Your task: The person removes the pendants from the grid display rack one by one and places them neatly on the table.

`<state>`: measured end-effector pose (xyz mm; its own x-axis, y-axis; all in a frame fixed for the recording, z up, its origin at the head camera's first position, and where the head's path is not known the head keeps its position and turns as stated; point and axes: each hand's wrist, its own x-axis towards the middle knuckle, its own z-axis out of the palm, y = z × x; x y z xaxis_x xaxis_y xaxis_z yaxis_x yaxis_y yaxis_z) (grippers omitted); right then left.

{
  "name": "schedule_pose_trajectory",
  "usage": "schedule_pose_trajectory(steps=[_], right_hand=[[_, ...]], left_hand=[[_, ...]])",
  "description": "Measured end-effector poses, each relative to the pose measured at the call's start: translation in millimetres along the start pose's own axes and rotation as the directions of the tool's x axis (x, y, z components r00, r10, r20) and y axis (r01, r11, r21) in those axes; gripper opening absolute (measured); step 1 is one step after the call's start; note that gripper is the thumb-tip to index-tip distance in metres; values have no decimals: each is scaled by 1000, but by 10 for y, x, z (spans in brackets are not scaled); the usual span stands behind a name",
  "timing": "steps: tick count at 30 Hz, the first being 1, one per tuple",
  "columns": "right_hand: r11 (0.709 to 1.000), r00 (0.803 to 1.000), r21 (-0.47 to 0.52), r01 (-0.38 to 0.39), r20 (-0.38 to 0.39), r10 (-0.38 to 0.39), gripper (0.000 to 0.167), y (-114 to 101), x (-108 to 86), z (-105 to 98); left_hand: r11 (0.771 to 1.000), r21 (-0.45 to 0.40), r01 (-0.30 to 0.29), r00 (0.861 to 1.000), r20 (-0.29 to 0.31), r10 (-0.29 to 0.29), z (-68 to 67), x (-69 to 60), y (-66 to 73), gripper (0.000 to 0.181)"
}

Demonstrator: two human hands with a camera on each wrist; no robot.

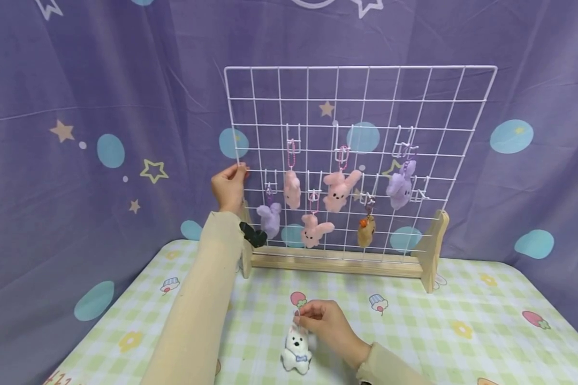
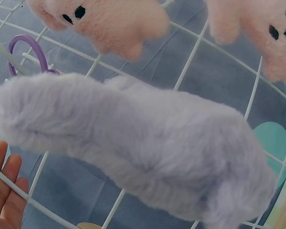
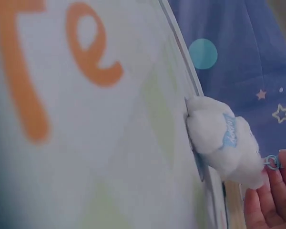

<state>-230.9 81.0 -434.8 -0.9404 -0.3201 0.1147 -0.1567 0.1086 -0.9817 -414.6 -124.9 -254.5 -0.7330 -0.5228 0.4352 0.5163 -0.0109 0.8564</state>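
Note:
A small white plush dog keychain point(image 1: 296, 353) with a blue bow hangs just over the table at the front. My right hand point(image 1: 329, 326) pinches its light blue ring point(image 3: 272, 162) between thumb and fingers. At the left side edge of a white wire grid rack point(image 1: 361, 99), my left hand point(image 1: 230, 186) grips the frame wire. Close to that hand, a lilac plush keychain point(image 1: 270, 219) hangs from a hook and fills much of the left wrist view. Fingers point(image 2: 10, 183) of the left hand show behind the wire there.
Pink plush bunnies point(image 1: 338, 191), a purple plush bunny point(image 1: 401, 187) and a brown plush point(image 1: 366, 231) hang on the rack's hooks. Its wooden base point(image 1: 337, 263) stands on a green checked tablecloth point(image 1: 414, 342). A purple patterned curtain point(image 1: 101, 64) surrounds the table.

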Motion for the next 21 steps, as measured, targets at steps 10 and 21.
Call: schedule_pose_trajectory(steps=[10, 21], right_hand=[[994, 995, 54, -92, -24, 93, 19, 167, 81, -32], [991, 992, 60, -121, -16, 122, 21, 203, 101, -40]], left_hand=[[1000, -6, 24, 1000, -5, -24, -1, 12, -11, 20], [999, 5, 34, 999, -3, -34, -5, 7, -6, 21]])
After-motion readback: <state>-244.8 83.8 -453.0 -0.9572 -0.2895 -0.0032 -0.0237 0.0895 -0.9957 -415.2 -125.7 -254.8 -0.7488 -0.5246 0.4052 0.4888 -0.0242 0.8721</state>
